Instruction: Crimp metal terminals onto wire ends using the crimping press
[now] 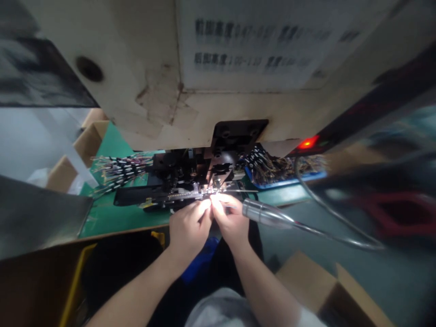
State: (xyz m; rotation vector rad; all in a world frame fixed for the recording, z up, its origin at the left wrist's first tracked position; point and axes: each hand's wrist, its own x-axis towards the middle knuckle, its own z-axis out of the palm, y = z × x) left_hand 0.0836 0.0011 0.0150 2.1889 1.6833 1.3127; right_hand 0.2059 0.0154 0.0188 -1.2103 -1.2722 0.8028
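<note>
At the crimper (pixel 190 175), both hands (pixel 189 229) (pixel 230 219) pinch glinting wire (pixel 226 205).

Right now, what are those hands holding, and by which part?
The left hand and right hand seem to pinch something thin at the fingertips, perhaps a wire; glare hides which part.

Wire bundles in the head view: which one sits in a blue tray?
The bundle right of the machine, in the blue tray; the other bundle, left of the machine, lies directly on the green mat.
</note>
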